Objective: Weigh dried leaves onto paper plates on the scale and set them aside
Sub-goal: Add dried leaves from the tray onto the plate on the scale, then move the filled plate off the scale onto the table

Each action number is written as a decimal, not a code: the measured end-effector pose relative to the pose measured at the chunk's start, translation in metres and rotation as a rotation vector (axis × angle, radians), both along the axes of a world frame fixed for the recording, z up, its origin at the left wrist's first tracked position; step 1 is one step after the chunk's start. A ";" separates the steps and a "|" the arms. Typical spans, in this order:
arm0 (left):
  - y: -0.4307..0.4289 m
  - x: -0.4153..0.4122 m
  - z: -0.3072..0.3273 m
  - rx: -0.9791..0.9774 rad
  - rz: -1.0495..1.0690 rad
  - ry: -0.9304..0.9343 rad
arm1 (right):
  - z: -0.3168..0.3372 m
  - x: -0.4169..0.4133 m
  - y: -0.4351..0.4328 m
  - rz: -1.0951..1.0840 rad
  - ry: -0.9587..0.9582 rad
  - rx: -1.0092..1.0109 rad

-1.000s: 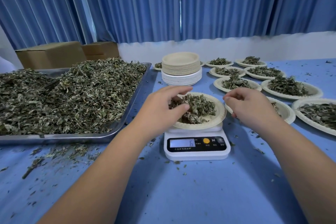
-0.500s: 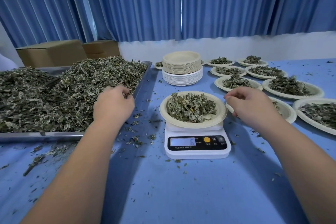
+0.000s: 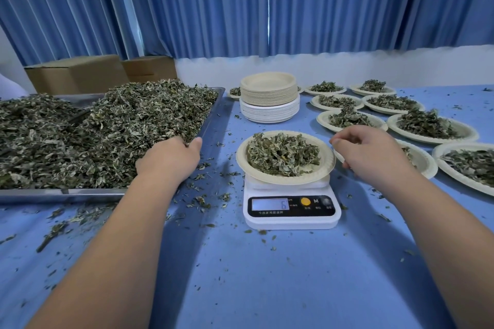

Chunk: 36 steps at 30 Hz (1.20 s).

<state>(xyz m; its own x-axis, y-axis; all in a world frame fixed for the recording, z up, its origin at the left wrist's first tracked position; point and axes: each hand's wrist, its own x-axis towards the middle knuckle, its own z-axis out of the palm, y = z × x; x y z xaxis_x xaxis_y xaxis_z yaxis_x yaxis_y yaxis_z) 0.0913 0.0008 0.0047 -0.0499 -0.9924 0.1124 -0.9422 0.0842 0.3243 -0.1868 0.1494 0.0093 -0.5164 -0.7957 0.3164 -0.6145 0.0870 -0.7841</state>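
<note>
Blue cloth covers our table (image 3: pixel 267 275), where the scale (image 3: pixel 291 222) reads 6 under a paper plate (image 3: pixel 242 160) holding a leaf portion (image 3: pixel 283 155). Our right hand (image 3: pixel 374 157) hovers just beside its rim, fingers loosely curled, empty. Our left hand (image 3: pixel 168 160) grasps dried leaves (image 3: pixel 107 128) at the tray (image 3: pixel 53 195) corner.

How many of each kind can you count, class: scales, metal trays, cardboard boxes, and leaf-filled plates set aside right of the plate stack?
Scales: 1
Metal trays: 1
Cardboard boxes: 2
Filled plates right of the stack: 8, plus a sliver against the stack that may be another
Total: 12
</note>
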 end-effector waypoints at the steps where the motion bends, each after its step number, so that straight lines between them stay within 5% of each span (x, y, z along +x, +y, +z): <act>1: 0.000 0.000 0.000 0.019 -0.001 -0.002 | 0.000 0.000 0.000 0.001 -0.002 0.000; 14: 0.007 -0.005 0.002 -0.068 -0.011 -0.019 | -0.001 -0.002 0.000 0.019 0.003 0.011; 20: 0.033 -0.036 0.008 -0.364 -0.258 0.340 | 0.000 -0.001 -0.001 -0.035 -0.021 0.071; 28: 0.047 -0.058 0.003 0.131 -0.298 0.467 | -0.001 0.001 -0.001 0.013 -0.144 0.230; 36: 0.054 -0.063 0.012 0.340 -0.242 1.066 | 0.006 -0.001 0.004 0.046 -0.538 0.021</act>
<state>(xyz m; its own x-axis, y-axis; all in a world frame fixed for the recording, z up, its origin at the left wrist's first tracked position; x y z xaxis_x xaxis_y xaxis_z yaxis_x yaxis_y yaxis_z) 0.0278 0.0551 0.0170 -0.2838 -0.9570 -0.0600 -0.1452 -0.0189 0.9892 -0.1879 0.1538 0.0156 -0.5658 -0.8246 0.0008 -0.1299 0.0881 -0.9876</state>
